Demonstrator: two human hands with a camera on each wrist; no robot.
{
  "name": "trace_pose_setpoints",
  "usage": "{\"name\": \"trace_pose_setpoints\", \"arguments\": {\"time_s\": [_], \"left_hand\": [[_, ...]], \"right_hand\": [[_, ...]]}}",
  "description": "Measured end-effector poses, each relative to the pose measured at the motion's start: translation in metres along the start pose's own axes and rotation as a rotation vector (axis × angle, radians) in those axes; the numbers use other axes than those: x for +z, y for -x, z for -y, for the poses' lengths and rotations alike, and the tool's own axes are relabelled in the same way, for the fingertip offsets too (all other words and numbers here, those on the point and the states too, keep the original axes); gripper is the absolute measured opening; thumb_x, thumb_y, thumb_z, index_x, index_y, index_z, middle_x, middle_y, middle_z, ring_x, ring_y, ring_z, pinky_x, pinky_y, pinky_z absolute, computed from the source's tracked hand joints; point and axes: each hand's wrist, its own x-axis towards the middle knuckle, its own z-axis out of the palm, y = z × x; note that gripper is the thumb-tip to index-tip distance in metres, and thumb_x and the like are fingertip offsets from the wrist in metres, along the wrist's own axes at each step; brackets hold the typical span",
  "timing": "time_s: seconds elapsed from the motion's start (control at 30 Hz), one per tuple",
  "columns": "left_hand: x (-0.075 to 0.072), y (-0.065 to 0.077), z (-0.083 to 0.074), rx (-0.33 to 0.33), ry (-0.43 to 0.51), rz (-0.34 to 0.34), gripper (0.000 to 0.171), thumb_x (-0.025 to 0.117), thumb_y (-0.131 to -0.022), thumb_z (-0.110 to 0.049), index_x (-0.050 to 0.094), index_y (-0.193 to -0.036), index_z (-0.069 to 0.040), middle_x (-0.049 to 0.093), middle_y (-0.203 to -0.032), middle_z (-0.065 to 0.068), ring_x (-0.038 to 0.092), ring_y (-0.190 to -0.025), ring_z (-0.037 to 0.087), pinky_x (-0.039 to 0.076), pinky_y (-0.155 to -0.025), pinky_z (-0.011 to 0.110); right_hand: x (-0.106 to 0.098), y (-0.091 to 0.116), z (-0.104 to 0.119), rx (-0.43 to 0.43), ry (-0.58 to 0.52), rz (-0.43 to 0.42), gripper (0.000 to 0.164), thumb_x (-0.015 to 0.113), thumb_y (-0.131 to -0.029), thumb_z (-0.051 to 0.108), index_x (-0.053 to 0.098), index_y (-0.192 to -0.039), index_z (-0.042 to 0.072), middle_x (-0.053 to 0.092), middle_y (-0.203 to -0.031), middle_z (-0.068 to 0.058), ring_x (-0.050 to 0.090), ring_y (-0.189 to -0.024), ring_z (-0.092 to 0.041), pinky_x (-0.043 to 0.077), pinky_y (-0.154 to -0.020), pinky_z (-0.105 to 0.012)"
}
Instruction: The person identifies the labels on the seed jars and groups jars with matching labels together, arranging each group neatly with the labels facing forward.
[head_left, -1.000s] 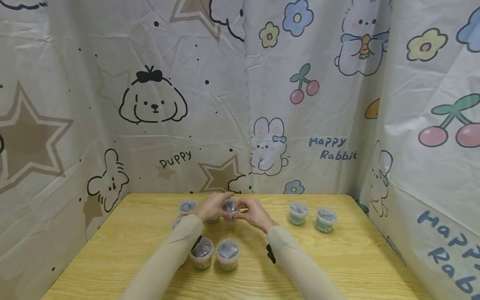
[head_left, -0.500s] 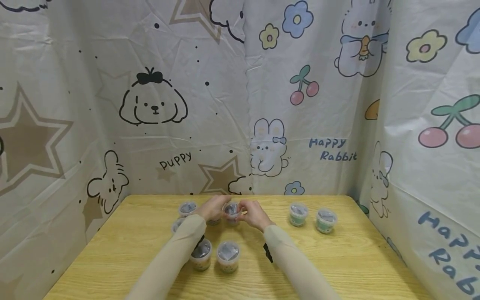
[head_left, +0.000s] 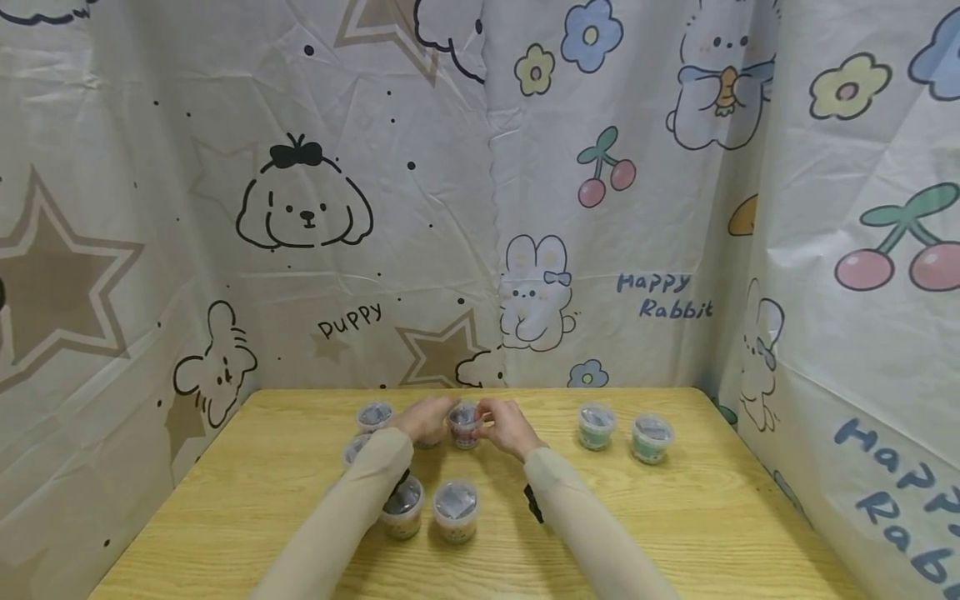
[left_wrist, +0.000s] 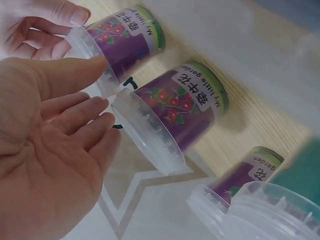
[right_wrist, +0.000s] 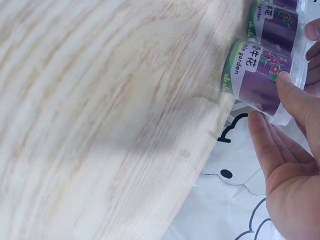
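Note:
At the back middle of the table, my right hand (head_left: 508, 427) holds a lidded plastic cup (head_left: 464, 425) by its side near the lid, thumb and fingers on it. Its purple label (right_wrist: 265, 80) carries red flowers and "My little garden". The cup stands upright on the wood. My left hand (head_left: 427, 417) is just left of it, fingers nearly straight and thumb extended by the lids in the left wrist view. A second purple cup (left_wrist: 172, 110) stands beside the held one, mostly hidden behind the left hand in the head view.
Two more cups (head_left: 375, 414) (head_left: 357, 451) stand at the left, partly behind the left arm. Nearer are an orange-toned cup (head_left: 402, 508) and another cup (head_left: 456, 511). Two green cups (head_left: 596, 426) (head_left: 652, 438) stand at right. A printed curtain (head_left: 420, 233) surrounds the table (head_left: 675, 525).
The cup between my hands has come down and slightly right, and more of its purple side shows. My left hand has drawn back from it; the right hand stays on it.

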Motion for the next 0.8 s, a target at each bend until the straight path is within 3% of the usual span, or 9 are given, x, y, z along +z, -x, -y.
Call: {"name": "trace_pose_setpoints", "arguments": {"time_s": [0.2,0.33,0.5,0.57,0.73,0.8], "left_hand": [[0.0,-0.001,-0.001,-0.018,0.002,0.033,0.062,0.059,-0.088,0.005,0.041,-0.147,-0.001,0.047,-0.147,0.019,0.044,-0.137,0.035,0.034,-0.116,0.048],[-0.001,0.001,-0.004,-0.034,0.015,0.033,0.063,0.059,-0.089,0.004,0.038,-0.148,-0.001,0.045,-0.149,0.019,0.042,-0.138,0.035,0.033,-0.117,0.048],[-0.006,0.004,-0.017,-0.057,0.101,0.018,0.065,0.058,-0.092,0.003,0.033,-0.151,-0.003,0.042,-0.152,0.017,0.041,-0.139,0.034,0.034,-0.116,0.049],[-0.01,0.004,-0.025,-0.054,0.129,0.018,0.065,0.056,-0.093,0.003,0.031,-0.153,-0.004,0.041,-0.153,0.016,0.047,-0.135,0.031,0.041,-0.111,0.046],[-0.019,-0.002,-0.047,0.023,0.127,-0.001,0.062,0.054,-0.091,0.003,0.035,-0.15,-0.002,0.044,-0.151,0.016,0.053,-0.124,0.027,0.047,-0.1,0.04],[-0.019,-0.004,-0.056,0.074,0.124,-0.031,0.058,0.056,-0.092,0.0,0.039,-0.147,0.001,0.047,-0.148,0.018,0.055,-0.125,0.03,0.047,-0.103,0.043]], "right_hand": [[0.0,0.001,-0.002,-0.01,0.01,-0.003,0.016,0.078,-0.082,0.008,0.065,-0.091,0.007,0.07,-0.115,-0.013,0.068,-0.105,-0.034,0.053,-0.094,-0.049],[-0.002,0.004,-0.005,-0.025,-0.022,-0.01,0.02,0.077,-0.084,0.009,0.067,-0.102,0.006,0.068,-0.118,-0.014,0.067,-0.106,-0.037,0.054,-0.094,-0.049],[-0.009,0.014,-0.009,-0.012,-0.077,-0.03,0.028,0.072,-0.088,0.009,0.065,-0.114,0.005,0.066,-0.122,-0.015,0.066,-0.107,-0.037,0.056,-0.092,-0.046],[-0.015,0.019,-0.01,0.008,-0.09,-0.051,0.026,0.071,-0.09,0.009,0.065,-0.114,0.005,0.066,-0.123,-0.016,0.066,-0.107,-0.037,0.056,-0.091,-0.046],[-0.03,0.031,-0.018,0.053,-0.075,-0.147,0.018,0.071,-0.09,0.011,0.069,-0.108,0.007,0.069,-0.116,-0.012,0.068,-0.102,-0.031,0.058,-0.085,-0.042],[-0.036,0.037,-0.022,0.066,-0.061,-0.193,0.016,0.071,-0.09,0.01,0.07,-0.105,0.007,0.071,-0.111,-0.011,0.069,-0.099,-0.028,0.059,-0.081,-0.04]]}}
